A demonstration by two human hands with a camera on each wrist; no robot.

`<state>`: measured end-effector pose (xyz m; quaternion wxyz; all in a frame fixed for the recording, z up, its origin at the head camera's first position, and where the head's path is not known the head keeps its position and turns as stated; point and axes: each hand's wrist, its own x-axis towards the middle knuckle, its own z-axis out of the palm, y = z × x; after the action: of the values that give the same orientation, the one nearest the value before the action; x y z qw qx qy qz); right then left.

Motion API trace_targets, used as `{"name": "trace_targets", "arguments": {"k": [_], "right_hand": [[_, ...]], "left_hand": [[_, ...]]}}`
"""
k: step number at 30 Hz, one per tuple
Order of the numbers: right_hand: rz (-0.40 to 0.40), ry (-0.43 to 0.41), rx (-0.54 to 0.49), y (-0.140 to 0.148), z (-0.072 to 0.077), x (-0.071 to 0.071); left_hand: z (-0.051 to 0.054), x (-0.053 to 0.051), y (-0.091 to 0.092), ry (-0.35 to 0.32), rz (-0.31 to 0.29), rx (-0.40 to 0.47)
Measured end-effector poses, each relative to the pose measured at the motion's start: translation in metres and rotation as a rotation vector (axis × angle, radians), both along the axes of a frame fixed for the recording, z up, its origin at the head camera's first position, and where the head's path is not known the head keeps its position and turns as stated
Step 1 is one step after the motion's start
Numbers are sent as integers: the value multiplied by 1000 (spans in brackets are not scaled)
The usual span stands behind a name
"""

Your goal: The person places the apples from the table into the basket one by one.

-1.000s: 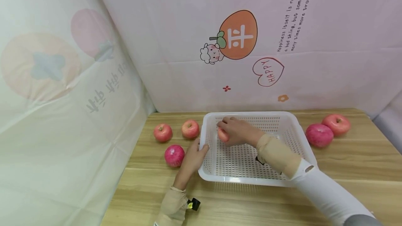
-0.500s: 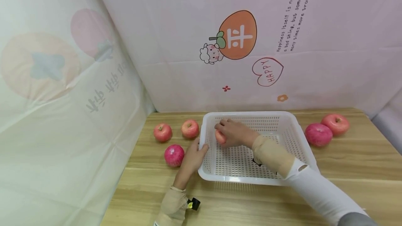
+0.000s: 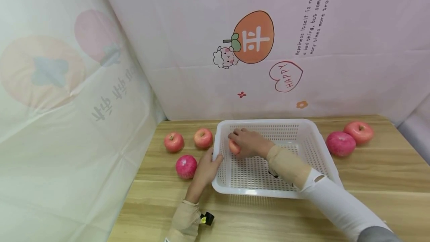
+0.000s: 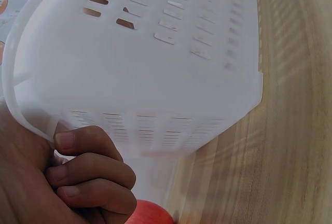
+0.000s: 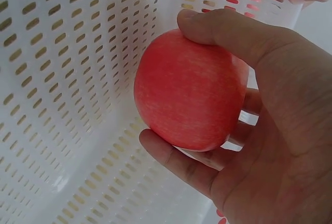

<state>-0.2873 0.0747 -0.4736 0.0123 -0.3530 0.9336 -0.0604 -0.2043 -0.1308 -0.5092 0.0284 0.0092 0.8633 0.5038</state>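
A white perforated basket (image 3: 268,192) stands on the wooden table. My right hand (image 3: 250,143) is inside it near the left end, holding a red apple (image 3: 234,147). In the right wrist view the thumb and fingers of the hand (image 5: 270,105) curl round the apple (image 5: 189,92), close to the basket's walls. My left hand (image 3: 207,167) grips the basket's left rim from outside; in the left wrist view its fingers (image 4: 96,175) are curled under the rim of the basket (image 4: 119,68).
Left of the basket lie two red apples (image 3: 174,142) (image 3: 203,138) and a darker pink apple (image 3: 186,166) beside the left hand. To the right, a dark pink apple (image 3: 340,143) touches a red apple (image 3: 359,132). A printed cloth (image 3: 201,92) hangs behind the table.
My right hand, with the apple, has shifted slightly left and a little toward the near side inside the basket. The left hand has kept its place on the rim.
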Motion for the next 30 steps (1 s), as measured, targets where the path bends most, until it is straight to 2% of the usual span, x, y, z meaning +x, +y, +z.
{"name": "trace_targets", "arguments": {"k": [12, 18, 30], "right_hand": [[-6, 35, 5, -3, -5, -1], [23, 65, -18, -3, -7, 0], [42, 46, 2, -4, -12, -3]], "left_hand": [[-3, -1, -1, 5, -13, 13], [-3, -1, -1, 7, -14, 13], [-5, -2, -1, -2, -16, 17]]}}
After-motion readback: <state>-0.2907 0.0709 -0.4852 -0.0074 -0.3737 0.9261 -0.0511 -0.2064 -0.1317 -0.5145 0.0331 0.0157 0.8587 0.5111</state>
